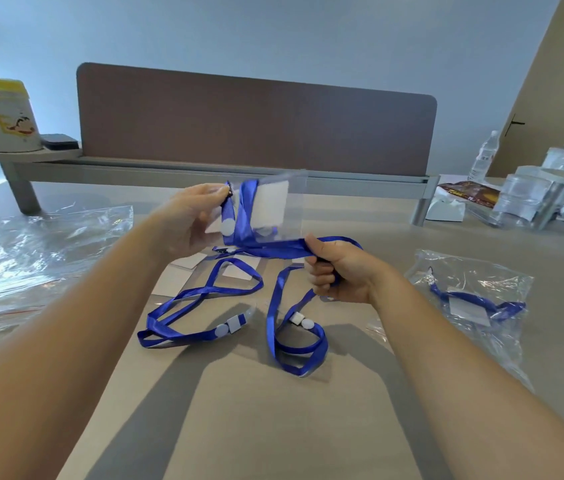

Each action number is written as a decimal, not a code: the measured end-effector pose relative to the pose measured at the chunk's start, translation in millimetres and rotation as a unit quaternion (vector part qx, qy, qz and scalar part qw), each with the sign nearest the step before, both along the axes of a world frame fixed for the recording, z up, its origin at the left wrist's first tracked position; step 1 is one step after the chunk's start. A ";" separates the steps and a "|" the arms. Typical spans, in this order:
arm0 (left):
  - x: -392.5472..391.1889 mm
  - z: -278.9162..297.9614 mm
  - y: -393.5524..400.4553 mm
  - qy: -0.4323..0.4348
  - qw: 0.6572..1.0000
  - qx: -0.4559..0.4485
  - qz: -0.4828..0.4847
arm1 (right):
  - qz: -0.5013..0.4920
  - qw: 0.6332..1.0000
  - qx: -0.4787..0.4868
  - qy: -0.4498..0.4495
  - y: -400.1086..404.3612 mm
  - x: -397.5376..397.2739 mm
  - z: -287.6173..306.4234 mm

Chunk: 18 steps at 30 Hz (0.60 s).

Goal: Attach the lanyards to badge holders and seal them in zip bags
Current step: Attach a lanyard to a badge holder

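My left hand (187,220) holds up a clear badge holder (273,206) with a white card inside, pinching the clip end of a blue lanyard (266,245) at its top. My right hand (337,275) grips the folded strap of that same lanyard in a fist, just right of and below the holder. Two more blue lanyards (204,306) (294,337) lie looped on the table below my hands, with loose badge holders (183,271) under them. A zip bag (474,306) at the right holds a lanyard with a badge holder.
Clear zip bags (31,258) lie spread on the table at the left. A brown desk divider (256,119) stands behind. A cup and a dark object sit on a shelf at the far left; a water bottle (485,155), a snack packet and plastic containers crowd the far right.
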<state>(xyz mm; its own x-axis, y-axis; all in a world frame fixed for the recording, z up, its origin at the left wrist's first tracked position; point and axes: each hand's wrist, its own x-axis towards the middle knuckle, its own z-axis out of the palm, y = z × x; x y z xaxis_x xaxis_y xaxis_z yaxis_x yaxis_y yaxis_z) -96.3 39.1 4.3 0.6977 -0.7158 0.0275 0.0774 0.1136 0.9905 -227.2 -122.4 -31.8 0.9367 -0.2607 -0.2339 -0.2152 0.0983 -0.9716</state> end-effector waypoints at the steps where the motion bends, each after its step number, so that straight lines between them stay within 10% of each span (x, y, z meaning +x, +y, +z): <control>1: 0.7 -0.4 0.4 -0.026 0.999 0.031 -0.016 | 0.004 1.000 0.019 0.006 -2.2 -0.4 -0.5; 10: 1.6 -3.3 -12.6 -0.177 0.934 0.290 -0.106 | -0.076 0.988 -0.123 0.052 -5.3 11.6 4.4; 18: -7.7 -9.6 -28.4 -0.194 0.953 0.221 0.069 | -0.196 0.863 -0.443 -0.141 30.8 25.4 19.6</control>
